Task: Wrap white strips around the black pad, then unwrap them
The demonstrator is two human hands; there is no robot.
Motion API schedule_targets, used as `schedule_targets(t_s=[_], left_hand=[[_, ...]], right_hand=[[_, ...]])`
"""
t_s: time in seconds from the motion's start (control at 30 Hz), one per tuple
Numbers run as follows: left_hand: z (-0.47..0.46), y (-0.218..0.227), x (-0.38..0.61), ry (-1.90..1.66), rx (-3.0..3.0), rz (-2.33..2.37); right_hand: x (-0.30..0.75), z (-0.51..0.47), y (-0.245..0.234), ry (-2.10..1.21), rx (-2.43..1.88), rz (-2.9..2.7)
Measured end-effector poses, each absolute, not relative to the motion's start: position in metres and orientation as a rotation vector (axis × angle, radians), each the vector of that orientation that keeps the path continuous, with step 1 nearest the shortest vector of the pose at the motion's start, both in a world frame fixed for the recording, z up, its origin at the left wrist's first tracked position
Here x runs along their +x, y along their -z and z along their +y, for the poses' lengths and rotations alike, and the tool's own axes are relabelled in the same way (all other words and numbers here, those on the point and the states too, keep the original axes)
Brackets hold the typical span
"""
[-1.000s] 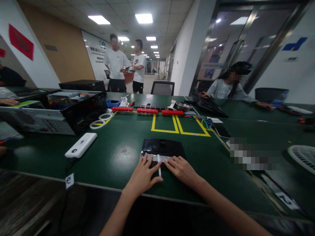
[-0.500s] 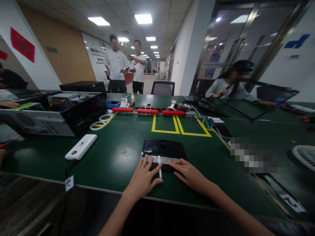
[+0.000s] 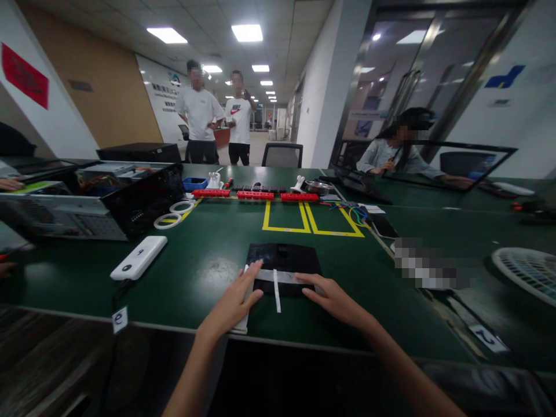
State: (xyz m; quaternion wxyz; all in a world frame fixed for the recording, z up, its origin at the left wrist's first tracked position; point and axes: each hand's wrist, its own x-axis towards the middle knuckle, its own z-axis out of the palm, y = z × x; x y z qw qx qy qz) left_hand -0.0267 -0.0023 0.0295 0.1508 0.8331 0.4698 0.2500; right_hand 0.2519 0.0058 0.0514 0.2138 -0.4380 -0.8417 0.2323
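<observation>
A glossy black panel (image 3: 286, 255) lies flat near the table's front edge. A silver band (image 3: 268, 276) runs across it, and a narrow white strip (image 3: 277, 294) crosses that band and hangs past the panel's near side. At the panel's left edge is my left hand (image 3: 234, 301), fingers stretched and thumb apart. Beneath that hand another white strip (image 3: 240, 330) partly shows along the left edge. My right hand (image 3: 336, 298) rests at the panel's right side, fingertips on the band's right end and thumb spread. Neither hand is wrapped round anything.
A white power bank (image 3: 139, 258) with a cable lies left, near an open computer case (image 3: 87, 205). White rings (image 3: 167, 220), red power strips (image 3: 255, 195) and yellow tape outlines (image 3: 289, 230) are farther back. A fan (image 3: 527, 272) and a phone (image 3: 384, 226) lie right. People stand or sit beyond.
My left hand has shifted left off the middle of the panel, baring the white strip and showing another at the left edge. My right hand keeps its place. The view has turned slightly right.
</observation>
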Motion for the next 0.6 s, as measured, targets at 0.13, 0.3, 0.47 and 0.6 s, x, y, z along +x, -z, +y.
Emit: schedule_targets(t_s=[0.13,0.3,0.47,0.6], left_hand=[[0.004,-0.018,-0.058,-0.917,2.245,1.667],[0.01,0.009,-0.073,-0.789,2.3,1.83],[0.009,0.014,-0.073,-0.729,2.359,1.844],[0.008,0.01,-0.073,-0.736,2.353,1.834]], right_hand=[[0.214,0.01,-0.06,-0.332,-1.185,-2.341],[0.153,0.02,-0.05,0.009,-1.094,-2.618],[0.131,0.034,-0.029,-0.043,-1.188,-2.817],[0.142,0.039,-0.027,-0.16,-1.216,-2.867]])
